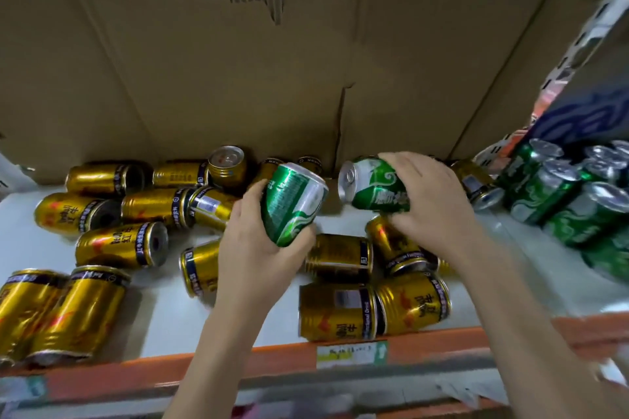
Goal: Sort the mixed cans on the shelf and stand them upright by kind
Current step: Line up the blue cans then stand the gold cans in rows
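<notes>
My left hand (252, 241) grips a green can (292, 202), tilted, above the white shelf (170, 320). My right hand (432, 201) grips a second green can (374, 185) lying sideways with its silver top pointing left. Several gold cans lie on their sides across the shelf, such as a gold can (121, 245) at the left and another gold can (337, 311) near the front edge. One gold can (228, 165) stands tilted at the back. Several green cans (565, 197) stand upright in a group at the right.
A brown cardboard sheet (238, 78) forms the back wall behind the cans. The shelf's orange front rail (425, 345) carries a small price label (350, 354). A dark blue box (585, 112) sits above the green group at the far right.
</notes>
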